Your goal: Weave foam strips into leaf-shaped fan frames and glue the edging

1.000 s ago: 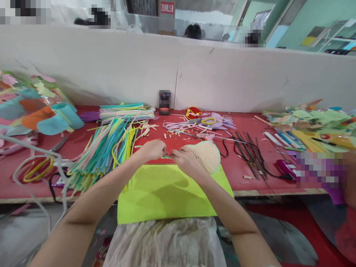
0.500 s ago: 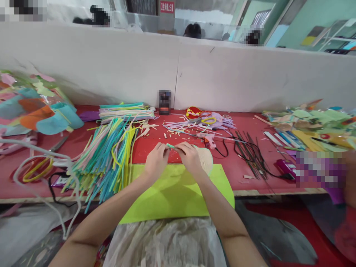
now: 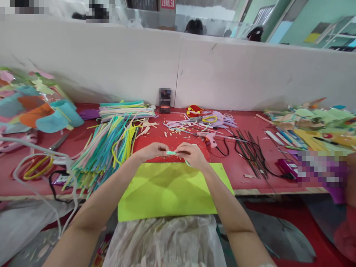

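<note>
Above the red mat (image 3: 150,141), both hands meet at a small mint-green strip (image 3: 170,152), which looks partly rolled or folded. The fingertips of my left hand (image 3: 154,151) pinch its left end. At its other end, my right hand (image 3: 193,155) is closed on it with thumb and fingers, and a pale green tail shows below that palm. Just in front of the hands lies a lime-green sheet (image 3: 169,191) that reaches over the table edge. A hot glue gun (image 3: 210,140) rests right of my right hand.
A heap of coloured fuzzy strips (image 3: 102,148) lies on the left, near yellow-handled scissors (image 3: 39,167). Dark thin stems (image 3: 247,155) and a black cable lie right. A phone (image 3: 165,101) leans on the white partition (image 3: 125,63). Felt pieces (image 3: 314,118) are piled far right.
My hands have come slightly lower and the left wrist has swung outward, showing more of the mint-green strip. The cream rounded shape beside my right hand no longer shows.
</note>
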Tool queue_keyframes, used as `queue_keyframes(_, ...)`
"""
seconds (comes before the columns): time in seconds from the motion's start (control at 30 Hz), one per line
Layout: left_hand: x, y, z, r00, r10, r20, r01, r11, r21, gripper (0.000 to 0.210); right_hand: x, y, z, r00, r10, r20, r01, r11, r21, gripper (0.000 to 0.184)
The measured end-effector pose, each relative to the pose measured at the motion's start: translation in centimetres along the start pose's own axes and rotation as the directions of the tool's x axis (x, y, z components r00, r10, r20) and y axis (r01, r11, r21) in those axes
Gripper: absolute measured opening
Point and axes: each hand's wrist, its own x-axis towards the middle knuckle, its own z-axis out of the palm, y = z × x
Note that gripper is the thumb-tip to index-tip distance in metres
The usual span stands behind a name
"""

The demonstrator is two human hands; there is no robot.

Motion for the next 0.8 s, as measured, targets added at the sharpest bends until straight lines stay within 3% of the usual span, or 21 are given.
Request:
queue_keyframes(0.17,0.9,2.5,-1.9,0.958,-0.054,0.282,-0.013,0.973,0.228,0.014,0.1,-0.9,-0.9,0.973,-0.155,0.17,0.18,0.973,-0.147,0.017)
queue_keyframes(0.3,2.3,3.4,-2.2,0.927,-0.157,0.342,-0.015,0.892,0.452,0.016,0.2,-1.3,-1.2,0.907,-0.196,0.372,0.342,0.859,-0.382,0.022)
queue_keyframes(0.4,3.0,4.5,-1.4,0.932,-0.292,0.215,0.072,0.73,0.679,0.011,0.2,-1.5,-0.7,0.864,-0.138,0.484,0.415,0.74,-0.529,0.023)
queue_keyframes(0.5,3.1,6.4,0.3,0.937,-0.344,-0.056,0.234,0.502,0.833,0.007,0.1,-1.5,0.3,0.901,-0.054,0.431,0.356,0.66,-0.661,0.022)
queue_keyframes(0.57,2.9,7.7,1.8,0.923,-0.288,-0.257,0.354,0.366,0.861,0.009,0.2,-1.3,1.0,0.939,-0.021,0.342,0.279,0.629,-0.726,0.024)
queue_keyframes(0.63,2.6,8.7,3.3,0.905,-0.197,-0.376,0.419,0.268,0.868,0.017,0.3,-1.1,1.5,0.966,-0.016,0.258,0.212,0.618,-0.757,0.025)
queue_keyframes(0.73,1.8,9.0,5.4,0.886,0.008,-0.465,0.455,0.182,0.871,0.025,0.8,-0.6,1.9,0.995,-0.022,0.095,0.086,0.651,-0.754,0.021)
queue_keyframes(0.8,1.2,8.7,6.3,0.861,0.148,-0.487,0.461,0.175,0.87,0.027,1.1,-0.4,2.0,0.998,-0.03,-0.063,-0.022,0.715,-0.699,0.019)
